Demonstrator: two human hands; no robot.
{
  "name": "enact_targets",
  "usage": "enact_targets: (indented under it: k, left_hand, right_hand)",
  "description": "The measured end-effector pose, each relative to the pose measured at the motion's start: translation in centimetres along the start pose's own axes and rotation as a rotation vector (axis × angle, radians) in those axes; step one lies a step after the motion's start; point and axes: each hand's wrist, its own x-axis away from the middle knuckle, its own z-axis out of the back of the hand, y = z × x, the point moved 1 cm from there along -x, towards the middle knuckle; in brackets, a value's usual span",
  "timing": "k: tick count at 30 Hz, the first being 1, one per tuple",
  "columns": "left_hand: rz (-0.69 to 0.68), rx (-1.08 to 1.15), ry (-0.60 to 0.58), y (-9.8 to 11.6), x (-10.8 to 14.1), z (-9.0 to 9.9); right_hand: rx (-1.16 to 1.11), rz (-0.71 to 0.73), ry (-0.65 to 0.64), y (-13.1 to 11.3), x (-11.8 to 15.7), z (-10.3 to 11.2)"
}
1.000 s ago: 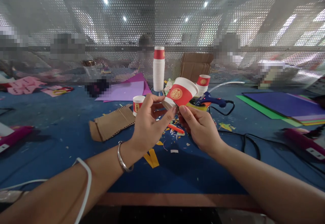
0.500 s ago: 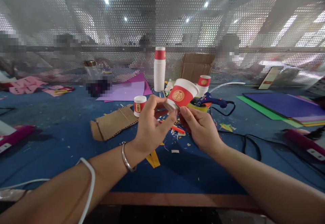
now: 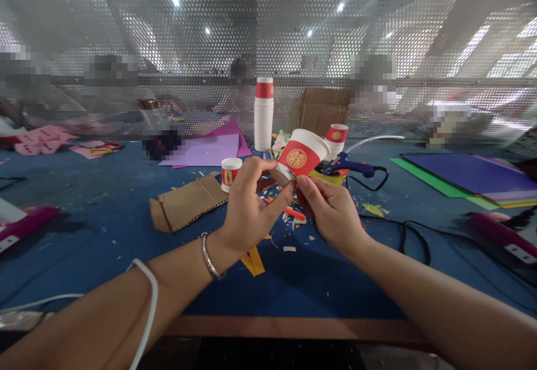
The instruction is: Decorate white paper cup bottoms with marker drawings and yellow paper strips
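Note:
A red and white paper cup (image 3: 302, 155) with a gold emblem is tilted in the air between my hands, its rim toward the upper right. My left hand (image 3: 254, 205) pinches the cup's base end from the left, thumb below and forefinger above. On the other side my right hand (image 3: 331, 208) has its thumb and fingers closed at the lower wall near the base; its curled fingers are partly hidden. Behind my left hand stands a smaller red and white cup (image 3: 230, 174). A blue glue gun (image 3: 352, 165) lies just beyond my right hand.
A tall stack of paper cups (image 3: 263, 121) stands at the back, with another cup stack (image 3: 337, 138) to its right. Cardboard (image 3: 191, 201) lies left, coloured sheets (image 3: 457, 174) right. Paper scraps and an orange stick (image 3: 295, 213) lie below my hands. A black cable (image 3: 405, 233) crosses the right side.
The cup has turned very slightly in my fingers, its emblem shifting a little to the right. Both hands keep their hold in nearly the same place.

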Motion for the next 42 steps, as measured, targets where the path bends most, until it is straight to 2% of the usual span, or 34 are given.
enact_targets:
  k: [6, 11, 19, 23, 28, 32, 35, 38, 42]
  left_hand:
    - [0.061, 0.029, -0.023, -0.2, 0.0, 0.0]
    - [0.025, 0.015, -0.032, -0.3, 0.1, -0.1]
    - [0.008, 0.081, 0.003, -0.2, -0.3, -0.2]
    - [0.018, 0.084, 0.011, -0.3, -0.5, 0.0]
    - [0.174, 0.200, 0.052, -0.8, -0.9, 0.4]
    - [0.317, 0.244, 0.071, -1.6, -1.4, 0.7]
    - [0.362, 0.200, 0.028, -1.8, -1.6, 0.9]
    - [0.336, 0.133, -0.065, -1.5, -1.5, 0.9]
    - [0.238, 0.052, -0.176, -0.7, -1.2, 0.6]
  right_hand:
    - [0.039, 0.009, -0.008, 0.2, -0.1, 0.0]
    - [0.062, 0.032, 0.010, -0.1, -0.2, 0.0]
    - [-0.158, -0.096, -0.013, 0.3, -0.5, 0.0]
    - [-0.146, -0.109, -0.040, 0.7, -0.6, 0.0]
    - [0.006, -0.103, -0.102, 1.0, -0.6, 0.2]
    - [0.091, -0.011, -0.088, 0.6, -0.5, 0.6]
    - [0.187, 0.090, 0.015, 0.3, -0.5, 1.0]
    - [0.275, 0.164, 0.113, 0.4, -0.7, 1.4]
    - [0.295, 0.202, 0.086, 0.7, -0.9, 1.5]
